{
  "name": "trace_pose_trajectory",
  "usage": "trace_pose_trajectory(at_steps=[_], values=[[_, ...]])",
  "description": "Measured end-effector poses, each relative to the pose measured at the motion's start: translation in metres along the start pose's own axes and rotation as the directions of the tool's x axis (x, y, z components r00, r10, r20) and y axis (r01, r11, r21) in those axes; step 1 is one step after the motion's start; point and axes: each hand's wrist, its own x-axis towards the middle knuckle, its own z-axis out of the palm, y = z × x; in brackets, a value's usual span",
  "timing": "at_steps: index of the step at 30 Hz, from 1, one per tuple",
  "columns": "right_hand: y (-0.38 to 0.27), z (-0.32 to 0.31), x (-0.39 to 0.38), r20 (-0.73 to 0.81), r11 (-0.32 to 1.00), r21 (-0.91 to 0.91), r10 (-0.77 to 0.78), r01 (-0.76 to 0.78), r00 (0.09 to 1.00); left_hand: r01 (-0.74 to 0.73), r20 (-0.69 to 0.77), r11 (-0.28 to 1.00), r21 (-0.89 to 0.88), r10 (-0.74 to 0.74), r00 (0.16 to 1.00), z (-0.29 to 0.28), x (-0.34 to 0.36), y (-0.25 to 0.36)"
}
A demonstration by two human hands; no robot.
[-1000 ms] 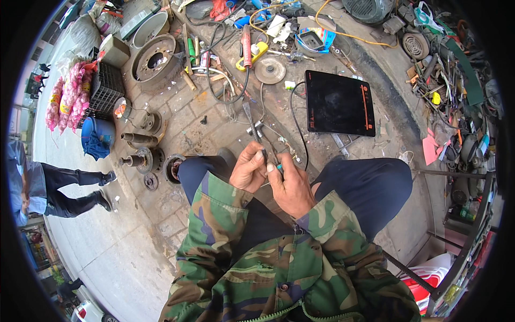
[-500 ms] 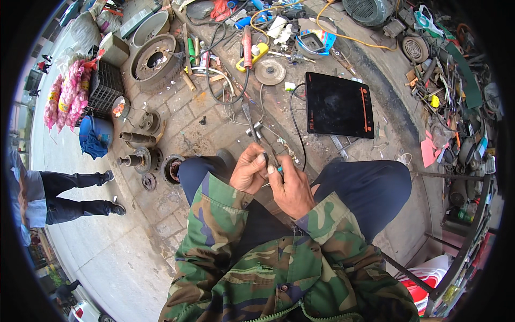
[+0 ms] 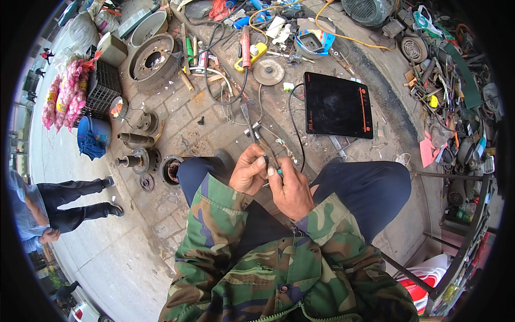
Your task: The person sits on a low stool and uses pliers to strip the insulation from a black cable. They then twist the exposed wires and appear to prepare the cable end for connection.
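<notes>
Had left hand (image 3: 248, 170) closed in a pinch, thumb against forefinger, on a small dark piece (image 3: 265, 159). Had right hand (image 3: 292, 192) pinched too, thumb and forefinger on a small teal piece (image 3: 279, 172). Held both pieces near each other, in front of the jacket (image 3: 284, 268) and between the knees (image 3: 370, 182). Couldn't make out any join between them, with fingers in the way.

Judged fingertip control as the main point: needed light, even pressure and steady wrists. Probably wanted forearms braced on thighs to damp shake, and thumbs rolled back a touch for a clear sightline. Risked dropping something this small into clutter, so best handled low, over bare ground (image 3: 185, 137).

Just past the fingers, had a hammer (image 3: 252, 129), apparently on the ground, handle toward the hands, with a flat-bladed tool (image 3: 245, 111) beside it. Couldn't tell about contact with the left hand; called for clearance there.

Further out, had a black cooktop (image 3: 338, 105) ahead right, cord (image 3: 296, 127) trailing toward the right hand. Saw a round metal disc (image 3: 269, 72) and red-handled tool (image 3: 245, 48) ahead, motor housing (image 3: 171, 169) by the left knee.
</notes>
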Motion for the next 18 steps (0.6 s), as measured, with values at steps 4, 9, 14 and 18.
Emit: trace_pose_trajectory(at_steps=[4, 9, 14, 18], values=[[0.0006, 0.0004, -0.0001, -0.008, 1.0, 0.005, -0.005, 0.005, 1.0, -0.004, -0.011, 1.0, 0.023, 0.005, 1.0, 0.0012, -0.0001, 0.0005], [0.0024, 0.0013, 0.0, -0.011, 1.0, -0.017, -0.017, 0.016, 1.0, -0.001, -0.026, 0.999, 0.033, 0.002, 1.0, 0.0032, 0.0008, 0.0017], [0.0043, 0.0015, 0.0002, -0.011, 1.0, -0.015, -0.026, 0.026, 1.0, -0.045, -0.086, 0.997, 0.064, 0.05, 0.995, 0.0088, 0.0022, -0.002], [0.0041, 0.0015, 0.0009, -0.008, 0.999, -0.012, -0.033, 0.033, 0.999, -0.016, -0.043, 0.999, 0.048, 0.018, 0.999, 0.0057, 0.0021, 0.0011]])
